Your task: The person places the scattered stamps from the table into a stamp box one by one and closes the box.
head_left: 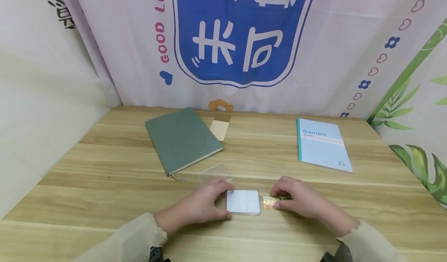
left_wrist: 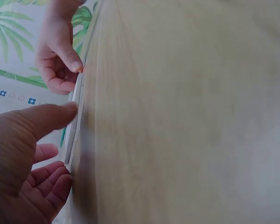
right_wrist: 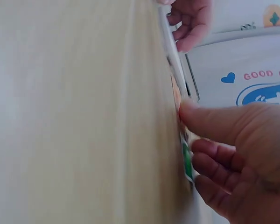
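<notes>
A stack of white cards [head_left: 243, 201] sits in a shallow clear plastic case on the table. My left hand [head_left: 206, 202] grips the case at its left end, thumb on the near edge and fingers at the far edge. Just right of the case, my right hand [head_left: 300, 198] pinches a small card with an orange and cream print [head_left: 269, 202]. A green piece [right_wrist: 187, 161] shows beneath the right fingers; whether it belongs to the same card cannot be told. Behind the left hand lies a clear plastic lid [head_left: 215, 172], partly hidden by it.
A dark green notebook [head_left: 183, 139] lies at the back left, with a beige strip [head_left: 220, 129] beside it. At the back right is a light blue "Gambit" notebook [head_left: 323, 145]. A printed curtain [head_left: 139, 60] hangs behind the wooden table [head_left: 104, 192].
</notes>
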### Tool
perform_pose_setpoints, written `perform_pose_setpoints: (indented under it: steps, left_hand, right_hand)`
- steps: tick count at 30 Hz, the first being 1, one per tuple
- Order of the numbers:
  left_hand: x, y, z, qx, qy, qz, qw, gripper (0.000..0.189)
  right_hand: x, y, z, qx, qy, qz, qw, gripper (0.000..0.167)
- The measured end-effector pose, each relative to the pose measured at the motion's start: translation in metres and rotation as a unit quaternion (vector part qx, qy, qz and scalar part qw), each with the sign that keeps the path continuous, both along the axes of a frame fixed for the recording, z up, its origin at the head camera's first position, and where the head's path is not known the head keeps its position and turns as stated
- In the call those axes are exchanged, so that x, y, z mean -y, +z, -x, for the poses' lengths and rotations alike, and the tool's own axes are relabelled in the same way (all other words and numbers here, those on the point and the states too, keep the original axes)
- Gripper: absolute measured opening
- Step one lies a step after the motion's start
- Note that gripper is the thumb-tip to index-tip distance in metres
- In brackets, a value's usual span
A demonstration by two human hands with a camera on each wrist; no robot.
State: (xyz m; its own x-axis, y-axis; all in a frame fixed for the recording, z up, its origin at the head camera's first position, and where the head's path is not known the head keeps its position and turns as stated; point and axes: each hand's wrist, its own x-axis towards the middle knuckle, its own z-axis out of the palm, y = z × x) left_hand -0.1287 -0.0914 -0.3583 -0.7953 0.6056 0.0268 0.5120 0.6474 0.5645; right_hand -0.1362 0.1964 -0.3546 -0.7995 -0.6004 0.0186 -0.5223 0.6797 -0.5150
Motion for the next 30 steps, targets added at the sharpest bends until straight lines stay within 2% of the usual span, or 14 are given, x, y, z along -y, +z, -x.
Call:
perform_pose_setpoints:
  steps: [3,6,12,30]
  left_hand:
    - [-0.0013,-0.0012,-0.0002,-0.005,0.003,0.006,1.0,0.05]
    - [-0.0018,-0.0021,-0.0001,-0.008,0.005,0.003,1.0,0.05]
    - [-0.0026,-0.0021,0.0016,0.0,0.005,-0.002,1.0,0.05]
    - [-0.0044,-0.0006,0.0064,0.019,0.005,0.014,0.9997,0.05]
  right_hand:
    - [0.0003,-0.0049,0.0004,0.008,-0.016,0.014,0.9998,0.013]
    - [0.0002,-0.0074,0.0009,0.033,-0.033,0.038,0.9982,0.013]
    - [0.0015,-0.0056,0.0034,0.07,-0.055,0.076,0.9931,0.016]
    - [0.0101,-0.0011,0.0055,0.139,-0.096,0.095,0.9811,0.019]
